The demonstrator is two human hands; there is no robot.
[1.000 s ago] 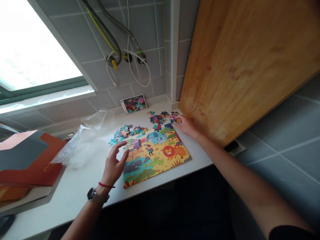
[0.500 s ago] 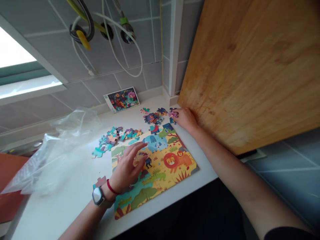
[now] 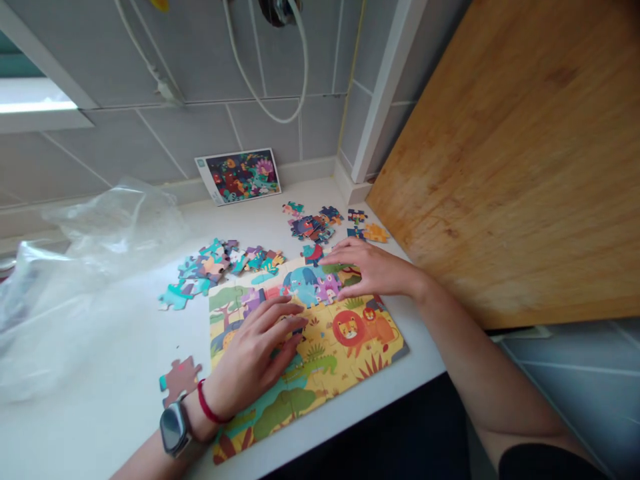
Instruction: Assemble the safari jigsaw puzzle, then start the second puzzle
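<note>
A colourful animal jigsaw puzzle (image 3: 350, 347) lies partly assembled on the white counter (image 3: 125, 427). My left hand (image 3: 255, 353) lies flat on its middle with the fingers spread, holding nothing. My right hand (image 3: 373, 268) rests on the puzzle's upper right part, fingers stretched out, fingertips on a purple piece (image 3: 327, 288) beside the blue elephant. Loose pieces lie in a heap (image 3: 220, 263) above the puzzle's left corner and in a second heap (image 3: 313, 227) further back. An orange piece (image 3: 375, 233) lies by the board. One piece (image 3: 180, 379) lies alone by my left wrist.
A picture card (image 3: 239, 175) leans against the tiled wall at the back. A crumpled clear plastic bag (image 3: 85, 267) covers the counter's left side. A large wooden board (image 3: 500, 167) stands tilted on the right. A white hose (image 3: 260, 100) hangs on the wall.
My right hand came from the far heap of pieces onto the puzzle's upper right part. My left hand moved onto the puzzle and lies flat. The view has tilted down and closer.
</note>
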